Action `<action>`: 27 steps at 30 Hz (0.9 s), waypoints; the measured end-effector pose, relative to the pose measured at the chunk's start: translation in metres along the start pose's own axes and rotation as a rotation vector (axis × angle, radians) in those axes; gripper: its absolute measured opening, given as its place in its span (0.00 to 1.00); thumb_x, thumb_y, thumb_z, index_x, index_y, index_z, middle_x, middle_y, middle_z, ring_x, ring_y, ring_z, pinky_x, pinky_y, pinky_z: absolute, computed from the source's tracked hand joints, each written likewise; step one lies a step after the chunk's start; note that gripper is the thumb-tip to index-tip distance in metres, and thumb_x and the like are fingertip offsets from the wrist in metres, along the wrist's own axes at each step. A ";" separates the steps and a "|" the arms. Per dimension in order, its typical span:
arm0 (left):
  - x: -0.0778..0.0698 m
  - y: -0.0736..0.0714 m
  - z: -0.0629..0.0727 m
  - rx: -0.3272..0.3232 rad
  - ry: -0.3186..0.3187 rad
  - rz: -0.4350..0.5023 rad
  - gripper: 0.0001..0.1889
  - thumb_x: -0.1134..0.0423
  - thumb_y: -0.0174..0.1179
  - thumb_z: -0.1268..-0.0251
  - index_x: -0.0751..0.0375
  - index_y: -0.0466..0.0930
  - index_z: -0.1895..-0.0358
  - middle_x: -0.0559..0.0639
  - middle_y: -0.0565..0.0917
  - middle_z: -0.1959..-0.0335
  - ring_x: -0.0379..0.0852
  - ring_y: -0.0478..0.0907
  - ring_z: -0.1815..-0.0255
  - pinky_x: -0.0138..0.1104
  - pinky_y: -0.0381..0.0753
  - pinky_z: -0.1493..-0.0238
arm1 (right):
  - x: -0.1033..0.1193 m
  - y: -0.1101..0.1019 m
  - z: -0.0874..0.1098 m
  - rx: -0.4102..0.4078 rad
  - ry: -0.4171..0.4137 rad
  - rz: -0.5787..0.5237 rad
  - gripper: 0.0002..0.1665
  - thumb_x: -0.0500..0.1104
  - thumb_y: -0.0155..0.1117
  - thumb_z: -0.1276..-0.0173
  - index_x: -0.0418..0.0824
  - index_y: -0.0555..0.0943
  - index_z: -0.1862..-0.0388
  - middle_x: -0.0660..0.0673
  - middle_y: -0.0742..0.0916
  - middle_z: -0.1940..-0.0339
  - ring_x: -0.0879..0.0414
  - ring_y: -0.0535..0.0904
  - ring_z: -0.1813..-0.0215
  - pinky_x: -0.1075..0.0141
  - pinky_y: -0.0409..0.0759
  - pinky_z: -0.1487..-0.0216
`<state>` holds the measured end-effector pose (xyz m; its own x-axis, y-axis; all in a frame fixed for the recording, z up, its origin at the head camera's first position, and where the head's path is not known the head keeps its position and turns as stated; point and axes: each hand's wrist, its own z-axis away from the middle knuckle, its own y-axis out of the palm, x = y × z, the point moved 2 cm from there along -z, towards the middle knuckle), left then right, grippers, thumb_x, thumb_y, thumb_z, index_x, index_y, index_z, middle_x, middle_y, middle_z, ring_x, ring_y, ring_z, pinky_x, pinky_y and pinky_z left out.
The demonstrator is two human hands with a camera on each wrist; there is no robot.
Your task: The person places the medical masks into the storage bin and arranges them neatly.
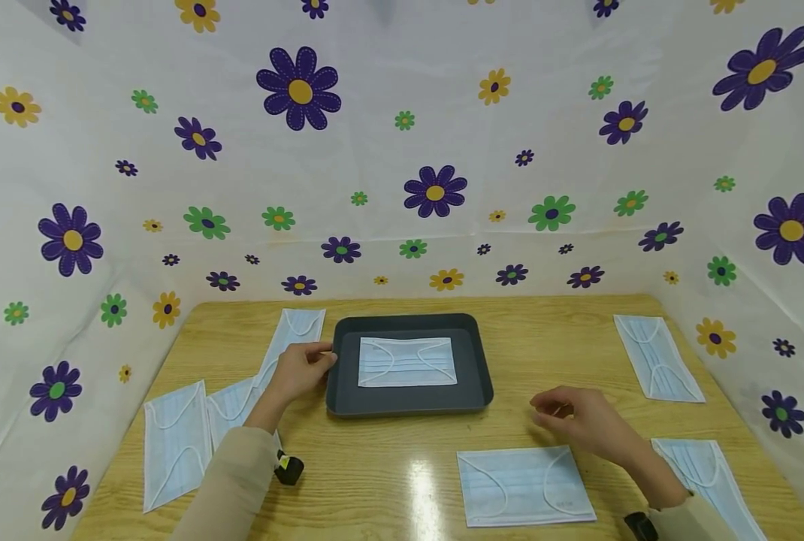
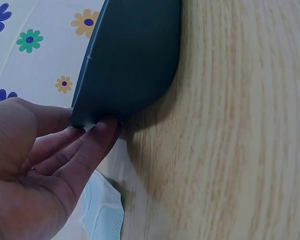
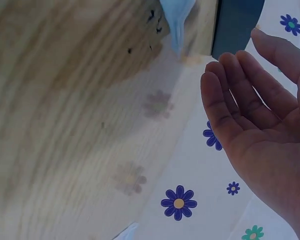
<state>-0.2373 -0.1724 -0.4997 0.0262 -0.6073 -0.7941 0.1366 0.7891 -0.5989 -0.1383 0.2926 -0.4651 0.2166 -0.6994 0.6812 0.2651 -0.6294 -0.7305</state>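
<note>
A dark grey tray (image 1: 409, 406) stands at the middle back of the table, with one light blue face mask (image 1: 407, 362) lying flat in it, its white ear loops folded over the front. My left hand (image 1: 300, 372) grips the tray's left side. In the left wrist view, the thumb is at the rim, and the fingers (image 2: 82, 157) curl against the outside of the wall. My right hand (image 1: 584, 421) is over the table to the right of the tray, fingers loosely bent, holding nothing. Just in front of it lies another face mask (image 1: 525, 487).
Several more masks lie on the wooden table: at left, one near the edge (image 1: 177, 443), one beside it (image 1: 229, 402) and one farther back (image 1: 295, 334); at right, one at the back (image 1: 659, 357) and one in front (image 1: 706, 477). A flowered white cloth (image 1: 375, 150) encloses the back and sides.
</note>
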 end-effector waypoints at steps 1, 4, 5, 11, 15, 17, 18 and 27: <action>0.000 0.000 0.000 -0.003 0.002 -0.007 0.21 0.62 0.61 0.22 0.68 0.81 0.33 0.65 0.90 0.46 0.56 0.89 0.50 0.43 0.87 0.52 | 0.000 0.001 0.002 0.012 0.000 -0.005 0.16 0.45 0.72 0.27 0.36 0.89 0.48 0.52 0.91 0.58 0.67 0.82 0.59 0.69 0.84 0.57; -0.001 0.000 0.001 -0.011 0.000 -0.024 0.21 0.61 0.61 0.21 0.66 0.82 0.33 0.65 0.89 0.45 0.59 0.87 0.45 0.46 0.87 0.49 | -0.002 0.003 0.007 0.044 0.004 -0.014 0.17 0.46 0.73 0.28 0.36 0.88 0.47 0.52 0.90 0.58 0.68 0.82 0.59 0.69 0.84 0.58; -0.001 0.000 0.001 -0.011 -0.004 -0.022 0.21 0.60 0.61 0.21 0.66 0.82 0.33 0.65 0.89 0.45 0.60 0.86 0.44 0.46 0.86 0.48 | -0.002 0.004 0.008 0.051 0.007 -0.014 0.17 0.46 0.73 0.28 0.36 0.88 0.48 0.51 0.90 0.58 0.68 0.81 0.59 0.69 0.84 0.58; 0.000 -0.001 0.001 -0.013 -0.019 -0.008 0.21 0.60 0.61 0.21 0.65 0.81 0.32 0.65 0.89 0.44 0.59 0.86 0.43 0.47 0.86 0.47 | -0.005 0.009 0.016 0.089 0.006 -0.008 0.16 0.45 0.75 0.30 0.37 0.89 0.49 0.50 0.92 0.56 0.69 0.82 0.59 0.69 0.84 0.58; 0.000 -0.001 0.001 -0.012 -0.021 -0.001 0.21 0.60 0.61 0.21 0.66 0.81 0.32 0.65 0.88 0.43 0.60 0.86 0.42 0.48 0.86 0.45 | -0.008 0.010 0.019 0.099 -0.005 -0.011 0.14 0.45 0.75 0.30 0.39 0.89 0.50 0.49 0.92 0.56 0.69 0.83 0.59 0.69 0.84 0.59; 0.000 -0.001 0.002 -0.009 -0.021 -0.001 0.21 0.60 0.61 0.21 0.66 0.81 0.32 0.65 0.88 0.42 0.60 0.86 0.42 0.48 0.86 0.45 | -0.010 0.011 0.020 0.095 -0.007 -0.004 0.14 0.46 0.75 0.30 0.39 0.89 0.51 0.50 0.92 0.57 0.69 0.83 0.59 0.69 0.84 0.59; 0.000 -0.001 0.002 -0.009 -0.020 -0.001 0.21 0.60 0.61 0.21 0.66 0.81 0.32 0.65 0.88 0.42 0.60 0.86 0.42 0.48 0.86 0.45 | -0.011 0.011 0.020 0.094 -0.005 -0.001 0.14 0.46 0.76 0.31 0.39 0.89 0.51 0.50 0.92 0.57 0.69 0.83 0.59 0.69 0.84 0.59; 0.002 0.000 0.001 -0.011 -0.015 0.003 0.21 0.60 0.61 0.21 0.65 0.82 0.33 0.65 0.88 0.43 0.60 0.86 0.43 0.47 0.86 0.46 | -0.012 0.014 0.025 0.103 -0.006 0.006 0.16 0.49 0.80 0.36 0.43 0.90 0.54 0.51 0.90 0.56 0.64 0.83 0.57 0.69 0.83 0.57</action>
<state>-0.2361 -0.1739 -0.5013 0.0417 -0.6065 -0.7940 0.1258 0.7915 -0.5980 -0.1140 0.3006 -0.4819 0.2242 -0.7004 0.6776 0.3590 -0.5871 -0.7256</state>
